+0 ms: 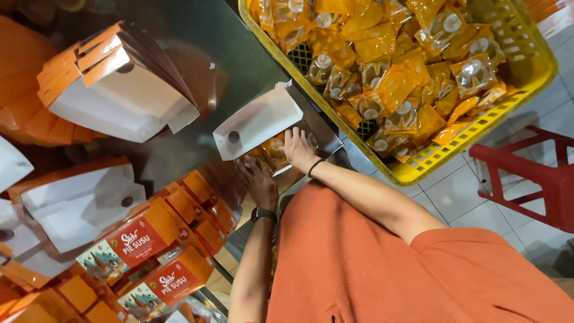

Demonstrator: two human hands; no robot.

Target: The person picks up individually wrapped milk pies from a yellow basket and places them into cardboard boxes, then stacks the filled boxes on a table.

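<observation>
The person in the orange shirt is leaning over a dark, glossy tabletop (pixel 239 66). An open white carton (pixel 258 122) with a round hole in its flap is lying on the tabletop near the middle of the scene, its flap standing up. Orange wrapped pastries (pixel 272 149) are sitting in the near end of the carton.

The right hand (pixel 299 148), with a dark band at the wrist, is resting palm down on the carton's near right edge, fingers together and pressing on the packets; it is not clamping anything. The left hand (pixel 257 179), with a watch at the wrist, is lying flat just left of it, fingers spread slightly and touching the packets at the carton's near edge.

A yellow plastic crate (pixel 508 96) is standing at the right, just beside the carton, filled with orange-wrapped pastries. A stack of folded white and orange carton blanks (pixel 119 84) is lying at the far left. Closed orange boxes (pixel 161 239) are piling up at the near left. A red stool (pixel 538 173) is standing on the tiled floor at the far right
</observation>
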